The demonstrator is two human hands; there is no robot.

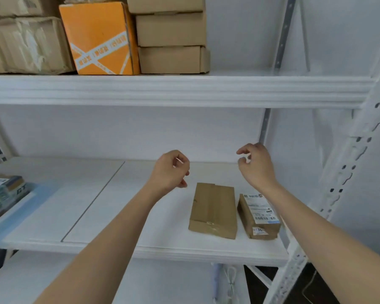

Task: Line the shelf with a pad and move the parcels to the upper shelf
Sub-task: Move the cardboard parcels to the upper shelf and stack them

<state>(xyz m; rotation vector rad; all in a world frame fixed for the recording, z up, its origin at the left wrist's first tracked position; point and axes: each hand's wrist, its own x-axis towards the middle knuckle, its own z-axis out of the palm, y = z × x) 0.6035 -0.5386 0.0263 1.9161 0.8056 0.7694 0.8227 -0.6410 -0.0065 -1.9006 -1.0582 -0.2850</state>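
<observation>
Both parcels, plain parcel (213,210) and labelled parcel (259,216) beside it, sit unmoved below upper shelf (272,89); left hand (170,170) and right hand (256,164) loosely curled, grip empty.

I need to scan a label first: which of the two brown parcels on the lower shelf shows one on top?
The right parcel, by the shelf's right post; a white printed label covers its top. The left parcel shows plain brown.
</observation>
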